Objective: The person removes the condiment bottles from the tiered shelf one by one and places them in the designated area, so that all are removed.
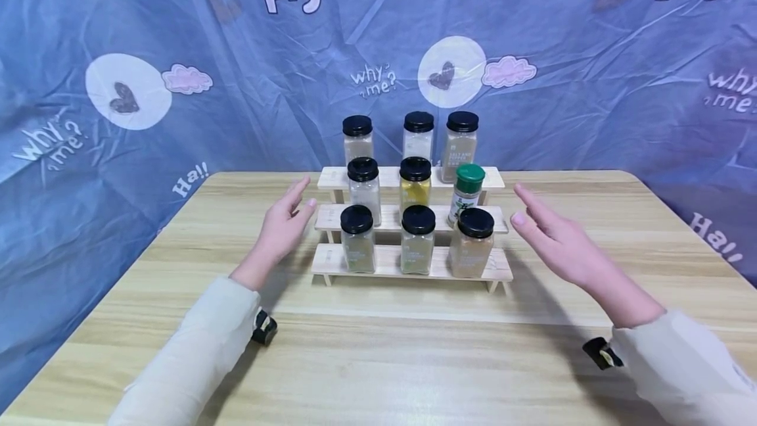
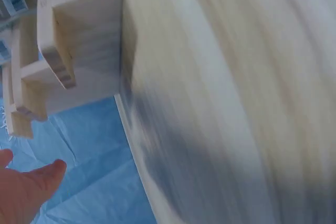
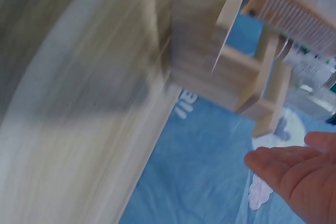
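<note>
A three-tier wooden rack [image 1: 384,253] stands on the table with spice jars on every tier. Just left of it my left hand [image 1: 281,227] is held with straight fingers, touching nothing. On the other side, my right hand [image 1: 556,242] has its fingers extended near the rack's right end, also holding nothing. The top tier bears three black-lidded jars, including a salt and pepper jar [image 1: 460,150]. On the middle tier are a white-filled jar [image 1: 365,192], a yellow-filled jar [image 1: 415,190] and a green-capped shaker [image 1: 466,197]. A tan-filled jar [image 1: 471,248] sits at the bottom right.
The pale wood-grain table [image 1: 378,360] spreads in front of the rack and to both sides. Behind it hangs a creased blue cloth [image 1: 266,84] with printed words and hearts. Black wrist straps [image 1: 264,328] are worn at both sleeves.
</note>
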Demonstrator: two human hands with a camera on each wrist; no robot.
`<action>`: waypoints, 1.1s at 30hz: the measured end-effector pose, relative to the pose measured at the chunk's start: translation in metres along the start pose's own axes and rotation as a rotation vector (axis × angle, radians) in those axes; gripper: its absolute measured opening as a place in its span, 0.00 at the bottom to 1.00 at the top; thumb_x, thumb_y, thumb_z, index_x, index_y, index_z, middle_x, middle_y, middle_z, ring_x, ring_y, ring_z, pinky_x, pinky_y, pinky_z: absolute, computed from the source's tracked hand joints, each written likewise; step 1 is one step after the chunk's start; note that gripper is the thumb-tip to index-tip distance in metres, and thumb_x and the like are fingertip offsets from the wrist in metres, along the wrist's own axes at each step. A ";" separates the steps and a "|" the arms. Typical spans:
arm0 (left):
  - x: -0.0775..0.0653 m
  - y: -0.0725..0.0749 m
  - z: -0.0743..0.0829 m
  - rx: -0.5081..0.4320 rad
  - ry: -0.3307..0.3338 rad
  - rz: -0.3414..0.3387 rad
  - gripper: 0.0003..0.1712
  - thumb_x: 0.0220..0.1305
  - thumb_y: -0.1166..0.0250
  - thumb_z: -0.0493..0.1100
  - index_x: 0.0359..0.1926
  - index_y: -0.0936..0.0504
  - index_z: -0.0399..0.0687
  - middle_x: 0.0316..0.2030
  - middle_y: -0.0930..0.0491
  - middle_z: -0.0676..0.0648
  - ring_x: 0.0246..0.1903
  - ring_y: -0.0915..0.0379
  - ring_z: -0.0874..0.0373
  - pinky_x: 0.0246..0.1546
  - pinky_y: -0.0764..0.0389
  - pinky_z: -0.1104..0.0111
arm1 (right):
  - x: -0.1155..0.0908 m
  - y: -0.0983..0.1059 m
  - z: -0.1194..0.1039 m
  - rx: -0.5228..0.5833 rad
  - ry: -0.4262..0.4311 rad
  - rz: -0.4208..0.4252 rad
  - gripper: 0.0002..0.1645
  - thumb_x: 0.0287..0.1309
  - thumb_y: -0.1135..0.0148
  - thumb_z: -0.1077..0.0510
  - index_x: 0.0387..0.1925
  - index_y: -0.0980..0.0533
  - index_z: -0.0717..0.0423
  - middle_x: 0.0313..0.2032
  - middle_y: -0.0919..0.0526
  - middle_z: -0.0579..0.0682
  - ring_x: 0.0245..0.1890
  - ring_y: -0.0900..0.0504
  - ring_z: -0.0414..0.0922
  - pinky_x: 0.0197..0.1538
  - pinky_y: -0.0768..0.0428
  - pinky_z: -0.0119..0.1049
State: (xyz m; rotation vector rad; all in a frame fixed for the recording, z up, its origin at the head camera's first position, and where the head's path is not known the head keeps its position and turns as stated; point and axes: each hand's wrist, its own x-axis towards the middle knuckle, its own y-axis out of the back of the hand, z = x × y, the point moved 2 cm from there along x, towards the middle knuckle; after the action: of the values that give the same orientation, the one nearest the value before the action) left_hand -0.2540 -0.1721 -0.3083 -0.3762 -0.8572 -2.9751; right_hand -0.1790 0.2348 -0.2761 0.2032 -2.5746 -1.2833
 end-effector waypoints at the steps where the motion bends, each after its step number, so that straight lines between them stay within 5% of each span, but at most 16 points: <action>1: 0.000 -0.001 0.000 -0.039 0.007 0.011 0.30 0.67 0.47 0.48 0.69 0.41 0.57 0.68 0.44 0.44 0.65 0.43 0.47 0.63 0.37 0.59 | -0.002 -0.001 -0.002 0.020 0.001 0.002 0.36 0.69 0.63 0.44 0.73 0.58 0.47 0.65 0.43 0.70 0.62 0.42 0.69 0.59 0.43 0.65; 7: -0.004 -0.008 0.002 -0.375 0.089 0.037 0.28 0.68 0.48 0.42 0.68 0.40 0.49 0.69 0.44 0.45 0.65 0.43 0.50 0.62 0.34 0.60 | -0.010 -0.009 -0.014 0.129 0.004 0.050 0.34 0.69 0.60 0.46 0.72 0.52 0.51 0.63 0.39 0.69 0.60 0.37 0.66 0.57 0.36 0.62; 10: -0.007 -0.012 0.006 -0.501 0.151 0.048 0.28 0.68 0.49 0.39 0.68 0.41 0.45 0.68 0.44 0.42 0.64 0.43 0.51 0.60 0.32 0.61 | -0.012 -0.014 -0.019 0.190 0.002 0.100 0.33 0.68 0.57 0.47 0.69 0.46 0.57 0.62 0.35 0.67 0.59 0.33 0.62 0.58 0.28 0.38; 14: -0.011 -0.018 0.009 -0.591 0.262 0.063 0.29 0.68 0.49 0.39 0.69 0.40 0.50 0.67 0.42 0.43 0.56 0.35 0.56 0.53 0.27 0.69 | -0.014 -0.022 -0.026 0.290 -0.008 0.165 0.32 0.66 0.51 0.49 0.65 0.41 0.63 0.60 0.32 0.65 0.58 0.31 0.59 0.47 0.36 0.10; 19: -0.014 -0.025 0.007 -0.750 0.355 0.060 0.30 0.67 0.50 0.38 0.70 0.42 0.54 0.66 0.44 0.47 0.34 0.37 0.67 0.40 0.30 0.75 | -0.017 -0.032 -0.031 0.386 -0.083 0.169 0.35 0.63 0.47 0.49 0.65 0.41 0.64 0.61 0.33 0.65 0.60 0.33 0.58 0.47 0.36 0.09; 24: -0.016 -0.033 0.006 -0.829 0.360 0.059 0.31 0.66 0.51 0.35 0.70 0.43 0.52 0.66 0.46 0.46 0.32 0.38 0.67 0.46 0.33 0.72 | -0.019 -0.043 -0.035 0.473 -0.137 0.139 0.40 0.61 0.43 0.51 0.67 0.46 0.63 0.64 0.38 0.64 0.64 0.37 0.57 0.56 0.33 0.19; 29: -0.016 -0.039 0.008 -0.869 0.340 0.040 0.32 0.67 0.52 0.34 0.70 0.45 0.49 0.69 0.50 0.45 0.39 0.37 0.64 0.63 0.41 0.63 | -0.017 -0.055 -0.038 0.527 -0.147 0.123 0.43 0.58 0.39 0.54 0.68 0.48 0.65 0.66 0.41 0.65 0.65 0.41 0.57 0.63 0.38 0.45; 33: -0.016 -0.042 0.010 -0.883 0.325 0.030 0.32 0.66 0.52 0.33 0.70 0.47 0.47 0.71 0.54 0.45 0.55 0.43 0.58 0.68 0.49 0.60 | -0.015 -0.065 -0.039 0.554 -0.163 0.108 0.46 0.57 0.38 0.56 0.69 0.51 0.63 0.65 0.40 0.65 0.64 0.38 0.57 0.61 0.33 0.39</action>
State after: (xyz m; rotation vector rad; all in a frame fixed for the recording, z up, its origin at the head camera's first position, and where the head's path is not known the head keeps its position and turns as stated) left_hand -0.2394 -0.1313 -0.3259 0.1027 0.5116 -3.0664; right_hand -0.1530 0.1694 -0.3078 0.0583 -2.9795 -0.5441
